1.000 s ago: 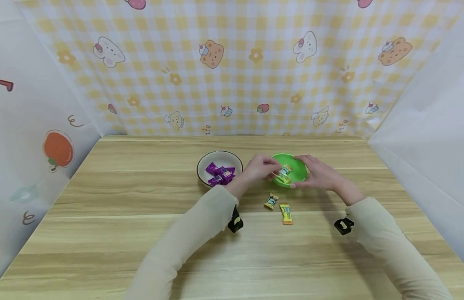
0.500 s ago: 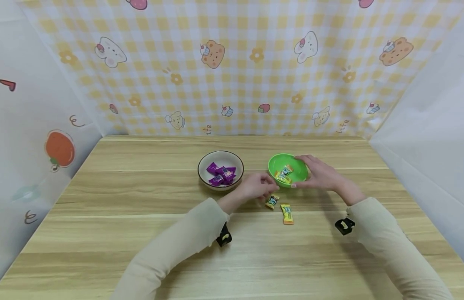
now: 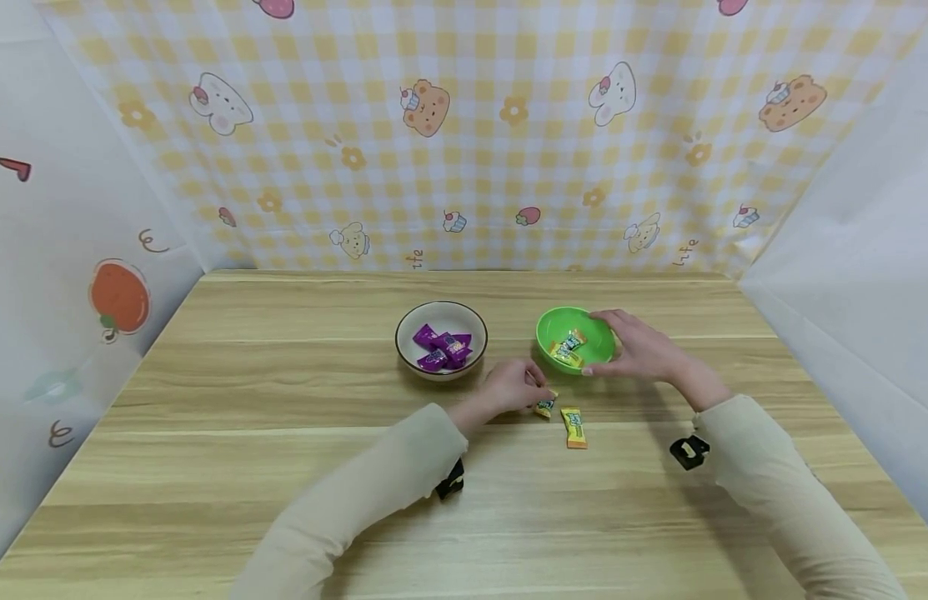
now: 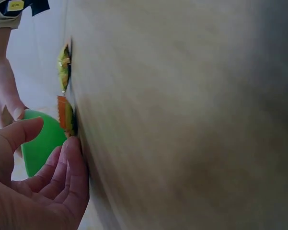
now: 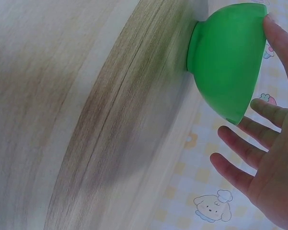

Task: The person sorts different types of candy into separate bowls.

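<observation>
My left hand (image 3: 512, 386) is low over the wooden table, its fingertips at a small yellow wrapped candy (image 3: 546, 406). In the left wrist view the fingertips meet the orange end of that candy (image 4: 67, 115), while the thumb stands apart from it. A longer yellow wrapped candy (image 3: 574, 428) lies just beyond. With thumb and index finger on opposite sides of the rim, my right hand (image 3: 644, 350) holds a green bowl (image 3: 548, 327); its other fingers (image 5: 235, 175) are spread free of it. Yellow candies (image 3: 567, 350) lie inside the green bowl.
To the left of the green bowl stands a cream bowl with a dark rim (image 3: 405, 333), holding several purple wrapped candies (image 3: 447, 345). A checked curtain (image 3: 479, 167) hangs along the table's back edge, and white sheets (image 3: 869, 208) close off both sides.
My left hand has left the green bowl and come down toward the front, to the small yellow candy. A yellow candy now lies loose in the bowl. My right hand stays on the rim.
</observation>
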A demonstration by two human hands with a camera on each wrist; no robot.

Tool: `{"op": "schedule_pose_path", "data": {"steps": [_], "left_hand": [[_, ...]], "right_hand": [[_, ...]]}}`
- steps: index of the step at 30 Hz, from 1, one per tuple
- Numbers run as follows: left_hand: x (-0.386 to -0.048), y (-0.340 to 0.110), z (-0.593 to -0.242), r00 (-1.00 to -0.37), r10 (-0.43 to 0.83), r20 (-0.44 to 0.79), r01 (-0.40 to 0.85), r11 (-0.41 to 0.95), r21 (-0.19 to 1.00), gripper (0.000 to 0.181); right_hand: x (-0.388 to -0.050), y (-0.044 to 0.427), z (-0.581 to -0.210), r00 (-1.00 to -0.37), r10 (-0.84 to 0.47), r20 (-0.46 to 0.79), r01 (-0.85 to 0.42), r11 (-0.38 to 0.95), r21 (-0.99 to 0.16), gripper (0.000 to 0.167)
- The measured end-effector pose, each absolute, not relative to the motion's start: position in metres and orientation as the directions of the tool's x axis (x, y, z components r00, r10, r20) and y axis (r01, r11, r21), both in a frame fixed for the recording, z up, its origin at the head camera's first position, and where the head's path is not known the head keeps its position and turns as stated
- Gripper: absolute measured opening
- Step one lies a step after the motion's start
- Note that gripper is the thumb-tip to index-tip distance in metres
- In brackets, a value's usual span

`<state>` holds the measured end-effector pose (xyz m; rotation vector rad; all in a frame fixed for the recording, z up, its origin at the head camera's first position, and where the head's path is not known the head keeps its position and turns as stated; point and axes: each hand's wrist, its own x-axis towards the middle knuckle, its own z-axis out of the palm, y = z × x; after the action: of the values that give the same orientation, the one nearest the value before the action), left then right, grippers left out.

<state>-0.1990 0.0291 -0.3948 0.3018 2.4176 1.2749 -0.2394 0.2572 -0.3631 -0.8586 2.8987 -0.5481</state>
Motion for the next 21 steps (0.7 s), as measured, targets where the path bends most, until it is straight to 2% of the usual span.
{"op": "schedule_pose_path", "data": {"steps": [8,21], "left_hand": [[-0.199,0.037,-0.394,-0.904,0.410,-0.121,0.251,0.738,0.627,0.028],[-0.198,0.036,-0.397,-0.885,0.461,-0.069,0.341,0.741,0.578,0.025]], "right_hand": [[-0.239,0.257,-0.364,-0.844,-0.535,0.033,-0.510,0.783,-0.355,0.092],[-0.240,0.257,-0.364,-0.835,-0.547,0.052,-0.528,0.772,-0.355,0.090]]}}
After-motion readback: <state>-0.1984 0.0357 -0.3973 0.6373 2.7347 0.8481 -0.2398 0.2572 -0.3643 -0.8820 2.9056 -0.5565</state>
